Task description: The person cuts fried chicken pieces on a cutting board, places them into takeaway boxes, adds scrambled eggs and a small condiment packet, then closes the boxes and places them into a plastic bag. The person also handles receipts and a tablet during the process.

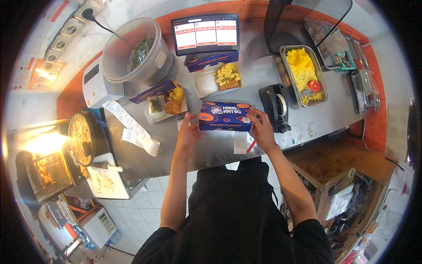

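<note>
While both hands sit at the centre of the frame, I see the closed dark-blue cardboard meal box with orange print (225,116) lying between them on the grey steel table (307,127), its long axis running left to right across the picture. My right hand (263,130) is clamped on the box's right end, fingers wrapped over its edge. My left hand (188,134) rests open, fingers spread, touching the box's left end, though I can't quite tell whether it grips. Both are equally near.

Above, an open blue box (218,79) holds white rice and yellow pieces; left of it another open box (165,103) holds greens and fried food. At upper right a steel tray (303,75) carries yellow food.
</note>
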A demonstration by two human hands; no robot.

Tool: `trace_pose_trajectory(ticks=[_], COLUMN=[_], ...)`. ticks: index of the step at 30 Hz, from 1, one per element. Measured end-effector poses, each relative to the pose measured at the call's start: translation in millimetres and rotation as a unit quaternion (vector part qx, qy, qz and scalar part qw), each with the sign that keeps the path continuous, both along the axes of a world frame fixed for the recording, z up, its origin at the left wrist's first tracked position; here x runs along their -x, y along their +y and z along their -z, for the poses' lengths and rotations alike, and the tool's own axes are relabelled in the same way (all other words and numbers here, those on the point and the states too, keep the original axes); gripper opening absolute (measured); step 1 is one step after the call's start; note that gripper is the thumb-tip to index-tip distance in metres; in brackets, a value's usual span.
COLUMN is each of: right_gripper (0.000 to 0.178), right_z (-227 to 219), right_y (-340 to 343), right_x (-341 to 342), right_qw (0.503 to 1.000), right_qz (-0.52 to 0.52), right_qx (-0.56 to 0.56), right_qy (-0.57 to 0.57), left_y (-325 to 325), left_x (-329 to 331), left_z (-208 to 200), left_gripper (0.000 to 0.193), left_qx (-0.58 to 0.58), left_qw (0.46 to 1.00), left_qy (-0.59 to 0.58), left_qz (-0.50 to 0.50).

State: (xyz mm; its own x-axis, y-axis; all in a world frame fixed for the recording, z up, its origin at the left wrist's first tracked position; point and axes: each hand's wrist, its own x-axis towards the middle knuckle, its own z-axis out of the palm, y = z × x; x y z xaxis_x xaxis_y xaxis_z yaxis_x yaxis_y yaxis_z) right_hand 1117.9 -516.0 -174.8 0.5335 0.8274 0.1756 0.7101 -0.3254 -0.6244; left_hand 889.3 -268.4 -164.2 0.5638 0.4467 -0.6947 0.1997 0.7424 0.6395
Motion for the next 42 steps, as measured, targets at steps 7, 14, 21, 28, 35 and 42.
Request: trace_pose_trajectory(ticks=[7, 14, 21, 28, 35, 42], right_gripper=[0.056, 0.052, 0.066, 0.075, 0.071, 0.085], right_z=[21.8, -3.3, 31.7, 4.9, -25.4, -23.9], right_y=[-9.5, -8.9, 1.0, 13.8, 104.4, 231.6], right_x=[2.8, 16.9, 25.7, 24.6, -61.0, -85.9], right_qw=[0.999, 0.995, 0.958, 0.977, 0.995, 0.972], right_qz=[-0.025, -0.048, 0.051, 0.033, 0.066, 0.211], right_qx=[0.039, -0.013, 0.029, 0.103, 0.026, -0.073], right_qy=[0.008, 0.09, 0.28, 0.186, 0.074, 0.068], left_y=[-5.5, -21.7, -13.2, -20.5, 40.4, 73.1], left_x=[-12.6, -12.7, -15.1, -24.1, -122.7, -185.8], left_z=[41.7, 15.2, 49.0, 12.0, -17.3, -6.5], left_gripper=[0.056, 0.051, 0.057, 0.081, 0.099, 0.115], left_qx=[-0.388, -0.473, -0.509, -0.472, -0.672, -0.567], left_qw=[0.9, 0.837, 0.811, 0.823, 0.707, 0.761], left_qy=[0.084, 0.131, 0.078, 0.138, 0.214, 0.315], left_qz=[0.18, 0.24, 0.278, 0.285, 0.051, 0.017])
